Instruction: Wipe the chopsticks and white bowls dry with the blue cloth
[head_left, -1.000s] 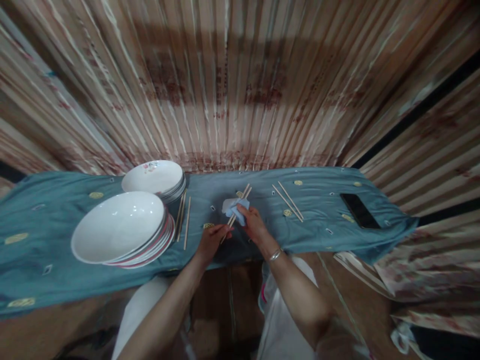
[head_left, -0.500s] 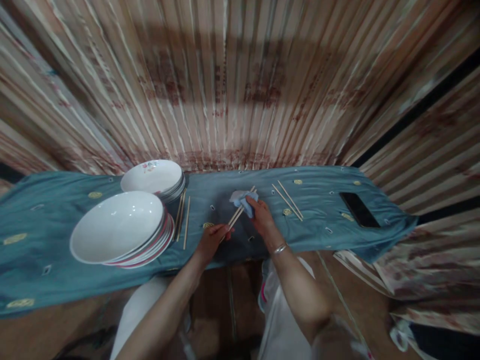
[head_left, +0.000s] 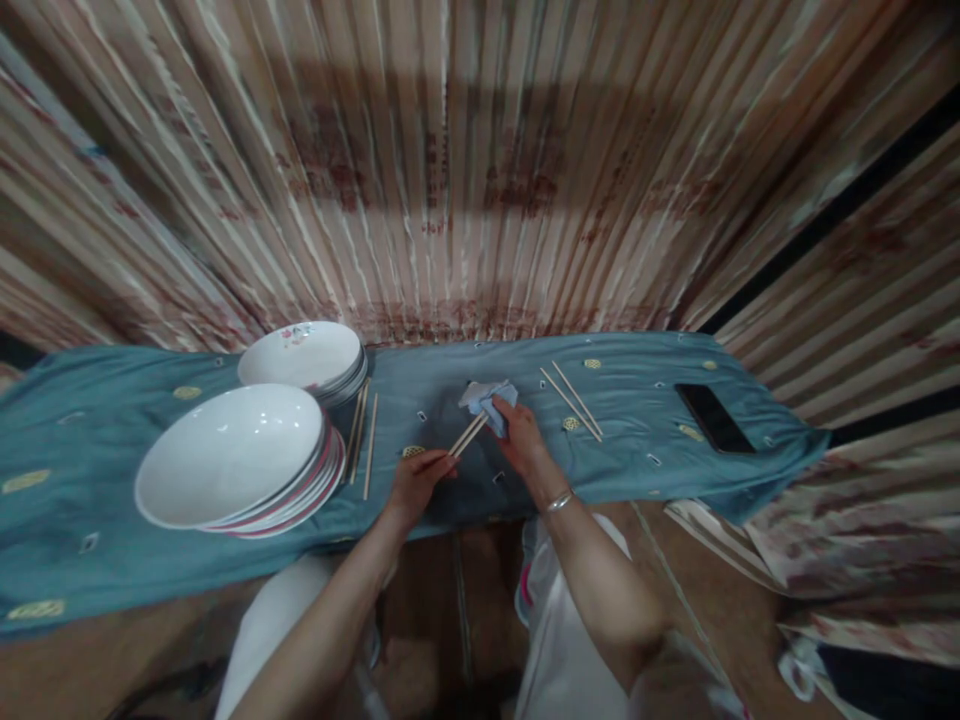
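Note:
A pair of pale chopsticks [head_left: 468, 436] slants up from my left hand [head_left: 421, 480], whose fingers are closed round the lower ends. Their upper ends disappear into a light blue cloth [head_left: 492, 402]. That cloth is pinched in my right hand [head_left: 523, 435], wrapped about the sticks. Both hands are just above the cloth-covered table. To the right of my right hand lie two more chopsticks [head_left: 574, 402], apart from each other. Several chopsticks [head_left: 364, 436] lie left of my left hand, beside the dishes.
A tall stack of white bowls [head_left: 232, 455] stands on the left, with another stack of floral bowls [head_left: 300, 352] behind it. A black phone [head_left: 714, 418] rests at the right end. The blue-green tablecloth [head_left: 630, 470] meets a pleated curtain [head_left: 465, 200] behind.
My left hand has drawn slightly left and down with the chopsticks. Their tips, which stuck out past the cloth, are now hidden in it. My right hand is nearly still.

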